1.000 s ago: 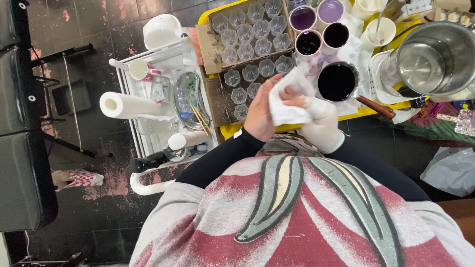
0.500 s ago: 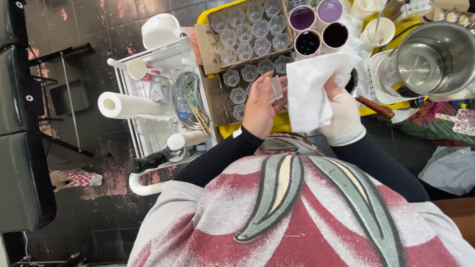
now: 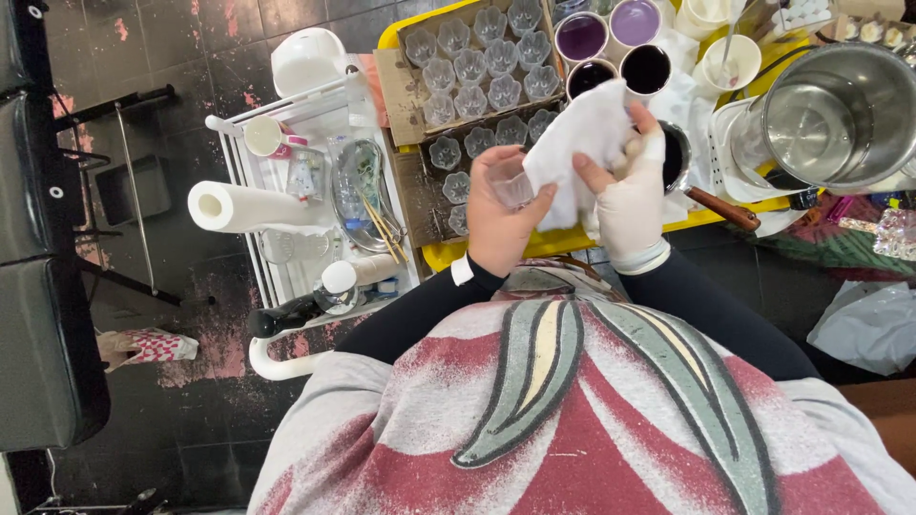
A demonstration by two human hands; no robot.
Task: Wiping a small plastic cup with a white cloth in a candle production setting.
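Observation:
My left hand (image 3: 498, 217) holds a small clear plastic cup (image 3: 510, 183) in front of my chest. My right hand (image 3: 631, 195), in a white glove, grips a white paper towel (image 3: 582, 133) and presses it against the cup's side. Just beyond the hands a brown cardboard tray (image 3: 403, 91) carries several clear fluted cups (image 3: 469, 67). Three round pots of purple and dark liquid (image 3: 611, 38) stand behind the towel on the yellow tray (image 3: 553, 243).
A large steel pot (image 3: 840, 114) sits at the right, a wooden handle (image 3: 723, 208) poking out near my right hand. At the left a white wire cart (image 3: 286, 286) holds a paper towel roll (image 3: 243, 207), bottles and tools. Black chairs (image 3: 43, 286) stand far left.
The towel was pulled open in front of the dark pots, then gathered back against the cup. Both hands have shifted slightly left and nearer my chest.

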